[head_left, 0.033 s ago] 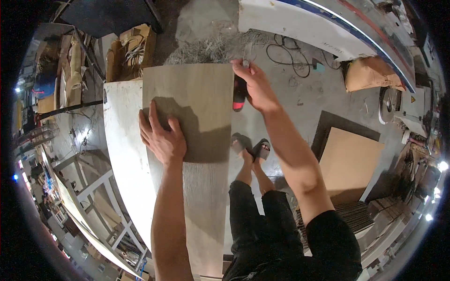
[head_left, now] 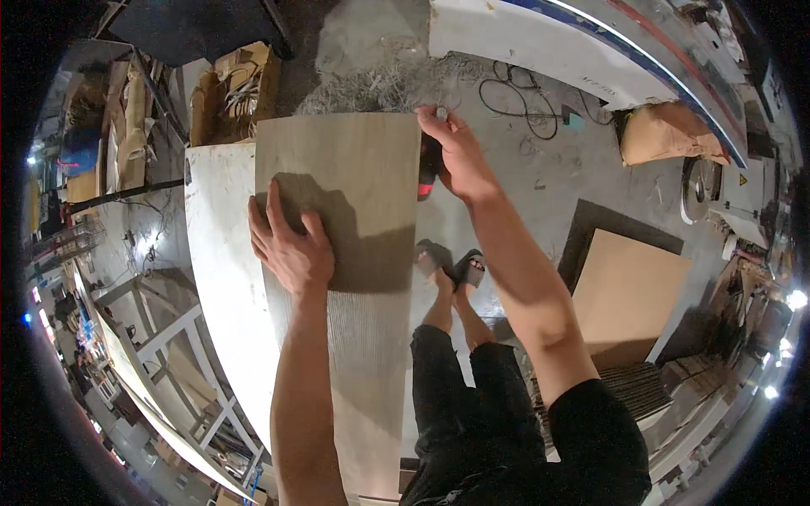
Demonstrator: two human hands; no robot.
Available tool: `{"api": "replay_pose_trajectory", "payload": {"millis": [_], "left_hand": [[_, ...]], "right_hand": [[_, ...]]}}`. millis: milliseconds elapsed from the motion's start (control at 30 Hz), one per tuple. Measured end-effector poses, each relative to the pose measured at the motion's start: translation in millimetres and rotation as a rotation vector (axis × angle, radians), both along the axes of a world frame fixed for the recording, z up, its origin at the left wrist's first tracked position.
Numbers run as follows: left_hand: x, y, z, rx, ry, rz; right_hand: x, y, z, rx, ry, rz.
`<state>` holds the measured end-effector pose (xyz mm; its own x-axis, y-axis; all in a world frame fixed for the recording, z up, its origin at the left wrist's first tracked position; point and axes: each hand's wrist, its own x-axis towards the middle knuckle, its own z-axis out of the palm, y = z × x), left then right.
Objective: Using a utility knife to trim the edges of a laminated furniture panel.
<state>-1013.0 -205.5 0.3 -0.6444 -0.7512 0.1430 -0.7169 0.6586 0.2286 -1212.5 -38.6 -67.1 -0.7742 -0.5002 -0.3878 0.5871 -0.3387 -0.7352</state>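
Note:
A long wood-grain board [head_left: 363,354] lies lengthwise in front of me, its right edge overhanging the floor. My left hand [head_left: 295,249] rests on the board's upper face, fingers spread, near its left edge. At the far right corner, my right hand [head_left: 453,148] is closed round a black-and-red hand tool [head_left: 428,169] held against the board's right edge. Most of that tool is hidden by the hand and the board, so its exact kind does not show. A small metallic end [head_left: 441,112] pokes out by the right thumb and forefinger.
A white worktop [head_left: 221,253] supports the board on the left. Beyond its far end are grey shavings [head_left: 363,88] on the floor and a cardboard box of scraps [head_left: 245,93]. A black cable [head_left: 548,126] lies coiled at right, with stacked brown panels [head_left: 633,291] nearer.
The black-and-red tool in my right hand has shifted very slightly, with less of its red part showing. My left hand stays in place on the board.

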Motion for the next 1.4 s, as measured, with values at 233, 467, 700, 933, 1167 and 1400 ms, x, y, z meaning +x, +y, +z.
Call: {"api": "replay_pose_trajectory", "payload": {"millis": [233,467,700,933,1167,1400], "left_hand": [[-1,0,1,0.023,-0.014,0.046],[1,-2,-1,0.01,0.022,0.022],[0,-2,1,0.008,0.034,0.006],[2,-2,-1,0.007,0.024,0.029],[3,-3,-1,0.011,0.012,0.012],[4,-5,-6,-0.017,0.045,-0.008]], "right_hand": [[10,-16,-26,0.186,-0.365,0.044],[14,4,-1,0.215,0.337,-0.025],[-18,-8,2,0.47,0.068,-0.118],[20,22,-9,0.274,0.456,-0.248],[3,19,26,0.732,1.316,-0.007],[99,58,30,0.498,1.218,0.173]]}}
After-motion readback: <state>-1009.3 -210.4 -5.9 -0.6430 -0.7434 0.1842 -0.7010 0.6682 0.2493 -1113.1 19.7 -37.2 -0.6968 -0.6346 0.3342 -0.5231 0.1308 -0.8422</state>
